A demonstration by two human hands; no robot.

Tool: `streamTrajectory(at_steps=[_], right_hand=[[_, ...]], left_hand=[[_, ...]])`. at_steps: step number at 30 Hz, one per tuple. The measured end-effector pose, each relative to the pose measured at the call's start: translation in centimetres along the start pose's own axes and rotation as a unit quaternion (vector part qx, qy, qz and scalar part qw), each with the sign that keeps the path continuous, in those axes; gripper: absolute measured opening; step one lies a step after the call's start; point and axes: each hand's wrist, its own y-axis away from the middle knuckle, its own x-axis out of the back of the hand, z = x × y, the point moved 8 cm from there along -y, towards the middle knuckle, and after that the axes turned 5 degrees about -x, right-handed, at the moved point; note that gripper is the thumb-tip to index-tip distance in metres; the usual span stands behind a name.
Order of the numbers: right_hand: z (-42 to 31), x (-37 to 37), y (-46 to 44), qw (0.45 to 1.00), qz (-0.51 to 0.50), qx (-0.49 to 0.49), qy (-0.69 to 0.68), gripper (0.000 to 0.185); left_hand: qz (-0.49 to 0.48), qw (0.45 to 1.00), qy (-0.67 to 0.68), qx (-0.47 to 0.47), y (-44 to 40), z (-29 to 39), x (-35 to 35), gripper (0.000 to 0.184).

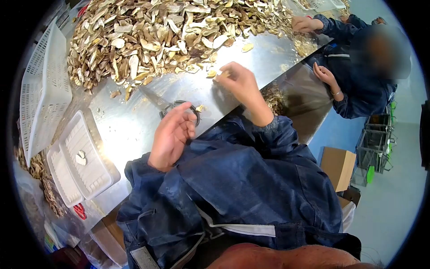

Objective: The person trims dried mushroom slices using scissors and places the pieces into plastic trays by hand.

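Observation:
A large heap of dried sliced mushrooms (161, 36) covers the far part of the metal table (130, 121). Over the table's near edge, my right hand (239, 83) has its thumb and fingertips together around a small yellowish slice (224, 74). More slices lie close by, at the heap's edge. My left hand (174, 134) is palm up with its fingers apart and slightly curled, beside black-handled scissors (197, 117) lying on the table. Nothing is in this palm.
White plastic trays (92, 157), one holding a few pale slices, stand at the left near a tall white basket (47, 89). A co-worker (358, 67) sits at the right, one hand at the heap. Cardboard box (337, 168) lower right.

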Motion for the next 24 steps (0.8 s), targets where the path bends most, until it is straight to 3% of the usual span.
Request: streamTrajectory(at_steps=[1, 4, 8, 11, 12, 15, 17, 20, 23, 24], right_hand=[[-0.7, 1.5, -0.4, 0.987, 0.093, 0.069, 0.11, 0.018], [-0.6, 2.3, -1.9, 0.981, 0.129, 0.098, 0.111, 0.024], [-0.9, 0.9, -4.3, 0.945, 0.19, 0.101, 0.245, 0.029], [-0.8, -0.2, -5.4, 0.954, 0.149, 0.097, 0.243, 0.029], [-0.6, -0.3, -5.5, 0.959, 0.138, 0.08, 0.233, 0.021], [-1.2, 0.5, -4.4, 0.958, 0.168, 0.135, 0.19, 0.02], [-1.9, 0.4, -3.0, 0.981, 0.131, 0.096, 0.103, 0.017], [-4.5, -3.3, 0.5, 0.995, -0.027, 0.095, -0.029, 0.017], [-6.9, -5.1, 2.9, 0.981, -0.09, 0.171, -0.005, 0.021], [-6.6, -4.9, 2.9, 0.983, -0.064, 0.172, -0.012, 0.021]], left_hand=[[0.005, 1.0, -0.001, -0.01, -0.1, 0.0, 0.4, 0.023], [0.002, 1.0, 0.003, -0.025, -0.7, -0.4, 1.2, 0.018], [-0.009, 1.0, 0.008, -0.017, -0.6, -0.4, 0.8, 0.013], [0.0, 1.0, 0.009, -0.023, -0.5, -0.3, 1.0, 0.014], [0.0, 1.0, 0.007, -0.024, -0.5, -0.2, 1.1, 0.014], [0.0, 1.0, -0.005, -0.022, -0.6, -0.2, 1.2, 0.017], [-0.001, 1.0, -0.02, -0.018, -0.6, 0.2, 0.5, 0.02], [0.034, 0.999, 0.029, 0.014, -0.8, 0.6, -1.3, 0.024], [-0.003, 0.996, 0.082, -0.019, -1.6, 0.8, -2.0, 0.026], [0.008, 0.997, 0.078, -0.019, -1.8, 0.5, -1.3, 0.025]])
